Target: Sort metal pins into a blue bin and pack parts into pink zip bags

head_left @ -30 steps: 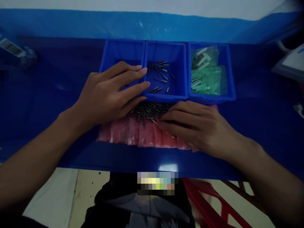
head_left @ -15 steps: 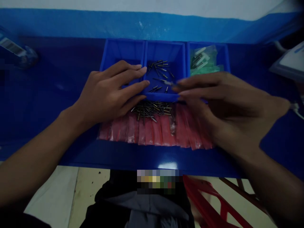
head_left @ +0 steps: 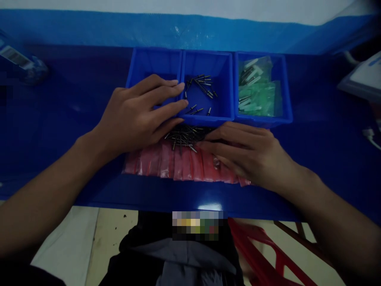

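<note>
At the left, the open, slightly spread fingers of the left hand (head_left: 135, 113) point toward two to three o'clock, tips by the wall between the left and middle blue plastic bins. Six o'clock of the middle bin (head_left: 223, 83), the heap of thin dark metal pins (head_left: 184, 137) lies across flat pink plastic bags (head_left: 181, 167), long axis nine to three, pins pointing every way. The right hand (head_left: 253, 153) points toward nine o'clock, fingertips bunched at the heap's right end, any grip hidden.
</note>
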Demonstrator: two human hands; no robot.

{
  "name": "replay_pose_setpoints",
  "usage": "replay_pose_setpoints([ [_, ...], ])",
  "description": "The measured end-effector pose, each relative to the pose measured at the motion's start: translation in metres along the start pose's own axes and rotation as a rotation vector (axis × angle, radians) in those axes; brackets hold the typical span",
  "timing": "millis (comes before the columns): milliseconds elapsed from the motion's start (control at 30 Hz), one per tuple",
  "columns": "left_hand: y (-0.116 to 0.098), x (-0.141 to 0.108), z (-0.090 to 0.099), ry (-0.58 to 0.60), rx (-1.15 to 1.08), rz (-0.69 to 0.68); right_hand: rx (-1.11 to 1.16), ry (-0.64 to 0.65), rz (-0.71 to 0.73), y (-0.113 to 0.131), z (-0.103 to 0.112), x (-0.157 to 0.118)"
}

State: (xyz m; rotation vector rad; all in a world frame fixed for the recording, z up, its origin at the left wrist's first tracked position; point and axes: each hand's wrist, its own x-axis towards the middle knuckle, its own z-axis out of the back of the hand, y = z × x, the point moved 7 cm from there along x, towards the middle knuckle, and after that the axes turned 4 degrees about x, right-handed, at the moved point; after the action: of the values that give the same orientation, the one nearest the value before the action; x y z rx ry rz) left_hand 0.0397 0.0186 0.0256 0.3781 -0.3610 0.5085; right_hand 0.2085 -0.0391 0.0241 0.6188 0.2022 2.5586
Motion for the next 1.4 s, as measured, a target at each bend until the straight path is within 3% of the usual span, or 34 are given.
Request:
replay_pose_setpoints([
  [167, 0.0, 0.0, 0.001, -0.022, -0.02, -0.005, 0.041, -0.088, -0.017, 0.0, 0.006, 0.0],
  [300, 0.0, 0.001, 0.001, -0.022, -0.031, -0.004, 0.022, -0.243, -0.076, -0.001, 0.022, -0.001],
  [467, 0.001, 0.001, 0.0, 0.011, -0.029, 0.027, 0.143, -0.456, -0.313, -0.008, 0.042, -0.004],
  [600, 0.001, 0.0, 0.0, -0.001, -0.029, 0.01, 0.32, -0.585, -0.458, -0.017, 0.043, -0.008],
  [667, 0.001, 0.0, -0.001, 0.011, -0.029, 0.015, 0.392, -0.56, -0.449, -0.018, 0.04, -0.007],
  [800, 0.001, -0.001, -0.001, -0.001, -0.035, 0.012, 0.321, -0.362, -0.422, -0.017, 0.035, -0.005],
  [967, 0.0, 0.0, 0.001, -0.006, -0.015, 0.009, 0.047, -0.051, -0.065, -0.003, 0.017, -0.001],
  [1033, 0.001, 0.0, 0.0, 0.012, -0.012, 0.02, 0.011, 0.037, -0.009, -0.002, 0.006, -0.002],
  [1400, -0.002, -0.002, 0.005, -0.084, -0.048, -0.037, 0.021, 0.001, -0.01, -0.002, 0.005, -0.001],
])
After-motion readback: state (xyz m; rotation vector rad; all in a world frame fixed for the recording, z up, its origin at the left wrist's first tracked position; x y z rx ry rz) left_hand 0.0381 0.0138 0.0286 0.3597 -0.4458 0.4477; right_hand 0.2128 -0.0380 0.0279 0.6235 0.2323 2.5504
